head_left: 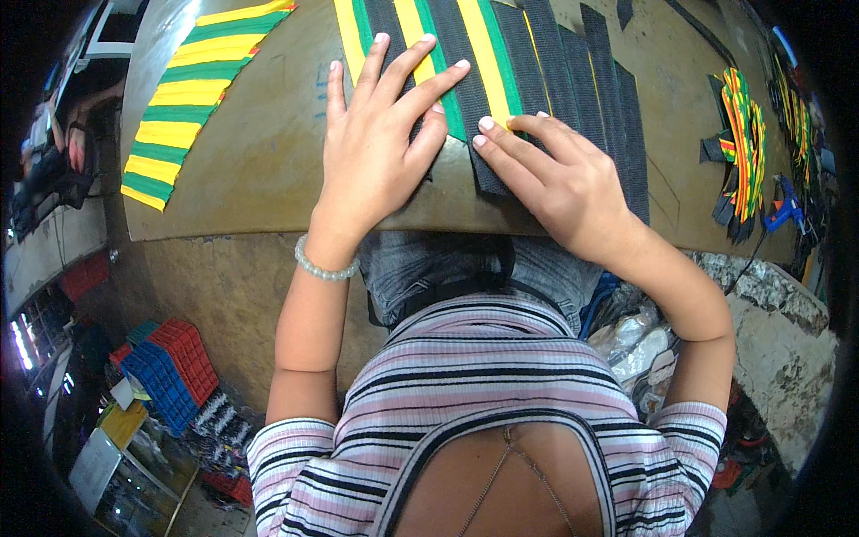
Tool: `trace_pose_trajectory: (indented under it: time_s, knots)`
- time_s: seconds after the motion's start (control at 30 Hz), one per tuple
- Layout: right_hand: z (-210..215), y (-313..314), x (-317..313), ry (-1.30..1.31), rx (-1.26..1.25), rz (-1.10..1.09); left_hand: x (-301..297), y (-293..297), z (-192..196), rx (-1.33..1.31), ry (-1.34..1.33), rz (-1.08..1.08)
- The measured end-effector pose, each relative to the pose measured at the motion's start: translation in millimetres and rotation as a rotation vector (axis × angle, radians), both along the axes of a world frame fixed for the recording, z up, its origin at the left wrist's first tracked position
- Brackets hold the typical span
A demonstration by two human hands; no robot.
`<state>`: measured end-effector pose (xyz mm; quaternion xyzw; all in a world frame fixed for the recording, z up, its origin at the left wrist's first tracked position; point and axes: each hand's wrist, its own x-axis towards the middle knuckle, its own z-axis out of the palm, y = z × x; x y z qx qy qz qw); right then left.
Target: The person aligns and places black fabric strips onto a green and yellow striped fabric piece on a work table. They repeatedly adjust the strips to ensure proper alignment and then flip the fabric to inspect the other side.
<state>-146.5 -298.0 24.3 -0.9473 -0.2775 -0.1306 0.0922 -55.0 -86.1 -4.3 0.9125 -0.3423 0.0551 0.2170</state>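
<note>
Black webbing strips [604, 98] lie side by side on a brown tabletop [259, 170], several with a yellow-and-green strip [486, 58] along them. My left hand [376, 134] rests palm down across the strips, its fingers spread. Close by on the right, my right hand [568, 174] has its fingertips gathered and pressed at the near end of one yellow-and-green strip, over the black webbing. The underside of those fingers is hidden. Toward the left of the table lies a panel of yellow and green bands [179, 107], apart from both hands.
At the right are a bundle of red, yellow and green strips [747, 148] and a blue glue gun [787, 208] with a dark cord. The table's near edge runs just in front of me. Red and blue woven pieces [165, 371] lie below, at lower left.
</note>
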Motion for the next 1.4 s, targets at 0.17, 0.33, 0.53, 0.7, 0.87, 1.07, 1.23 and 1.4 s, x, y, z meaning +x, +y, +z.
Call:
trace_pose_trajectory:
  time_s: [0.17, 0.33, 0.53, 0.7, 0.87, 1.07, 1.23, 1.4]
  knots:
    - [0.0, 5.9, -2.3, -0.047, -0.023, -0.004, 0.2, -0.6, 1.3, 0.016, -0.011, 0.000]
    - [2.0, 13.0, -14.2, -0.066, -0.019, 0.007, -0.3, -2.2, 3.7, 0.021, -0.017, 0.006]
    - [-1.9, 13.3, -20.9, -0.030, 0.175, 0.015, -0.8, -2.9, 4.9, 0.012, -0.011, 0.009]
    - [-3.7, 12.9, -21.2, -0.026, 0.191, -0.001, -0.3, -2.2, 3.6, 0.011, -0.017, 0.001]
    - [-4.3, 13.9, -22.2, -0.024, 0.170, -0.010, 1.0, -3.0, 0.7, -0.031, -0.063, -0.001]
    - [-3.6, 12.8, -23.5, -0.001, 0.174, -0.012, -0.3, -2.8, 1.2, -0.023, -0.052, 0.003]
    - [-4.9, 12.4, -24.7, 0.011, 0.147, -0.004, -0.7, -4.7, 2.4, -0.017, -0.056, 0.017]
    - [-4.5, 12.9, -25.1, 0.015, 0.131, 0.001, -1.2, -3.3, 3.2, 0.019, -0.039, 0.013]
